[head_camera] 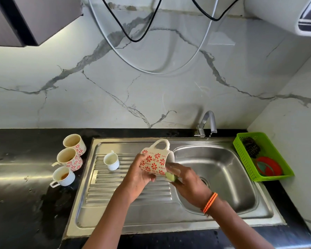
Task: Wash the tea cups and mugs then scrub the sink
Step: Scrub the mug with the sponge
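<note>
My left hand (139,174) grips a cream mug with red flowers (155,161), tipped on its side with the handle up and its mouth facing right, over the edge of the steel sink basin (221,169). My right hand (186,184) holds a green sponge (170,177) against the mug's rim. A small white cup (111,161) stands on the ribbed drainboard (126,193). On the black counter to the left stand two more flowered mugs (74,142) (69,159) and a white cup (63,176) with brown residue inside.
A chrome tap (207,123) stands behind the basin. A green plastic basket (262,157) with a dark scrubber and a red item sits right of the sink. The black counter (16,194) is wet near the drainboard. Cables hang on the marble wall.
</note>
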Tool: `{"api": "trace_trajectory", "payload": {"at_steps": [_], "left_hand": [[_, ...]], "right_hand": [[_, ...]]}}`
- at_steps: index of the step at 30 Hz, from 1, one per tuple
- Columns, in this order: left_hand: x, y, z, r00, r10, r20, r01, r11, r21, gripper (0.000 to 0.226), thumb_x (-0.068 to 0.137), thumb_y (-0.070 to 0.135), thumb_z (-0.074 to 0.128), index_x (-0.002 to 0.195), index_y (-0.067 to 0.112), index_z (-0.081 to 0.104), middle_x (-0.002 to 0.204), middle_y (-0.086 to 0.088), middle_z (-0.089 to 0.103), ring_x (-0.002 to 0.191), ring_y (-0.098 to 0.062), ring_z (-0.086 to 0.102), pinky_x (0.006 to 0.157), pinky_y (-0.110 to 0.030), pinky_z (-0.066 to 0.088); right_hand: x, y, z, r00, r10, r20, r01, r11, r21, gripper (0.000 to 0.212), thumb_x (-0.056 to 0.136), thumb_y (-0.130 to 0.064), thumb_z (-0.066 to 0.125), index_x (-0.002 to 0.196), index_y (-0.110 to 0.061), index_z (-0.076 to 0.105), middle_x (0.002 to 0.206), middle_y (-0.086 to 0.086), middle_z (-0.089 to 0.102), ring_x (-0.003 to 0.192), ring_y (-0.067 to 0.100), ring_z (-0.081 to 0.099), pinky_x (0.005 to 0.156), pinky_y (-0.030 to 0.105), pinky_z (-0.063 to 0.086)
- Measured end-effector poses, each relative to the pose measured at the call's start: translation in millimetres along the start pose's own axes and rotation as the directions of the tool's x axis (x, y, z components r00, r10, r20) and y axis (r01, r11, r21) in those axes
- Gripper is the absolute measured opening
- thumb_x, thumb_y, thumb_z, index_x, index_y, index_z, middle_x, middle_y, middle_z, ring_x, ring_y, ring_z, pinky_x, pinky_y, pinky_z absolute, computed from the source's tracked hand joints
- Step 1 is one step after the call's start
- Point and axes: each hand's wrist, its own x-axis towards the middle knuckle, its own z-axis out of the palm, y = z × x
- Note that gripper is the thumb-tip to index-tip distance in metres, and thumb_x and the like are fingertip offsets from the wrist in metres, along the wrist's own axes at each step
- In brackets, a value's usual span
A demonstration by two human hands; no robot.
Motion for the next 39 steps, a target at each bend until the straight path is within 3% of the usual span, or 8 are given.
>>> {"api": "trace_trajectory", "payload": {"at_steps": [6,10,13,17,22,25,29,39], "left_hand": [[-9.8,6.0,-14.8,0.99,-0.128,0.065,0.119,0.985,0.123,0.061,0.099,0.073,0.049,0.11,0.019,0.076,0.084,-0.008,0.064,0.057,-0.014,0.045,0.052,-0.026,0.027],[-3.9,-0.5,-12.5,0.997,-0.079,-0.021,0.081,0.99,0.114,0.063,0.095,0.064,0.062,0.124,0.009,0.065,0.083,-0.01,0.064,0.052,-0.013,0.046,0.045,-0.022,0.031],[-2.6,-6.0,-5.2,0.997,0.022,-0.072,-0.013,0.993,0.121,0.065,0.097,0.062,0.06,0.131,0.006,0.059,0.083,-0.013,0.065,0.053,-0.017,0.049,0.045,-0.026,0.032],[-2.4,-2.2,-2.1,0.988,0.083,-0.127,-0.064,0.986,0.152,0.06,0.098,0.06,0.058,0.13,0.009,0.058,0.083,-0.013,0.066,0.054,-0.018,0.051,0.047,-0.027,0.031],[1.8,8.4,-4.5,0.977,0.011,-0.214,-0.02,0.999,-0.038,0.052,0.098,0.059,0.059,0.107,0.009,0.068,0.071,-0.007,0.063,0.045,-0.011,0.045,0.04,-0.023,0.032],[2.8,11.3,-7.9,0.982,0.007,-0.188,-0.021,0.997,-0.07,0.051,0.098,0.061,0.059,0.103,0.011,0.07,0.075,-0.006,0.064,0.045,-0.01,0.043,0.039,-0.021,0.03],[1.2,5.3,2.1,0.982,-0.032,-0.187,0.026,0.999,-0.035,0.052,0.097,0.06,0.06,0.105,0.01,0.071,0.077,-0.01,0.066,0.048,-0.014,0.047,0.04,-0.021,0.035],[-3.0,0.2,10.3,0.987,0.066,-0.149,-0.102,0.962,-0.254,0.077,0.08,0.049,0.087,0.138,0.005,0.06,0.113,-0.02,0.073,0.098,-0.029,0.071,0.079,-0.04,0.062]], "right_hand": [[8.9,-0.1,-17.6,0.952,-0.253,0.171,0.297,0.897,-0.329,0.031,0.103,-0.016,0.049,0.132,-0.017,0.062,0.14,0.003,0.061,0.121,0.019,0.062,0.09,0.026,0.058],[7.4,-6.9,1.8,0.994,0.024,0.109,-0.025,1.0,0.013,0.044,0.087,0.004,0.069,0.129,-0.012,0.069,0.133,0.006,0.069,0.116,0.019,0.068,0.094,0.026,0.057],[19.6,-26.6,-2.2,0.866,0.394,0.307,-0.471,0.441,0.764,0.047,0.084,0.002,0.067,0.13,-0.006,0.067,0.12,0.013,0.074,0.103,0.025,0.071,0.081,0.034,0.062],[20.0,-37.0,-3.7,0.814,0.477,0.333,-0.359,-0.038,0.933,0.039,0.096,0.002,0.063,0.134,-0.005,0.066,0.131,0.027,0.067,0.114,0.039,0.069,0.079,0.036,0.065],[3.0,-31.1,-9.2,0.999,0.021,-0.031,-0.013,0.969,0.246,0.067,0.093,0.014,0.06,0.149,-0.024,0.058,0.151,0.0,0.058,0.142,0.02,0.053,0.106,0.035,0.054],[0.8,-17.2,-18.5,0.98,-0.176,0.093,0.198,0.892,-0.406,0.069,0.095,0.007,0.057,0.156,-0.024,0.048,0.155,0.001,0.052,0.148,0.018,0.044,0.098,0.034,0.059],[15.1,-24.2,-10.8,0.988,-0.151,0.026,0.148,0.893,-0.424,0.047,0.098,0.0,0.059,0.141,-0.018,0.064,0.145,-0.002,0.061,0.138,0.02,0.051,0.104,0.036,0.055],[20.7,-42.3,-10.9,0.889,0.446,-0.102,-0.219,0.611,0.761,0.053,0.096,0.018,0.052,0.139,-0.011,0.063,0.137,0.002,0.069,0.131,0.022,0.061,0.097,0.038,0.059]]}}
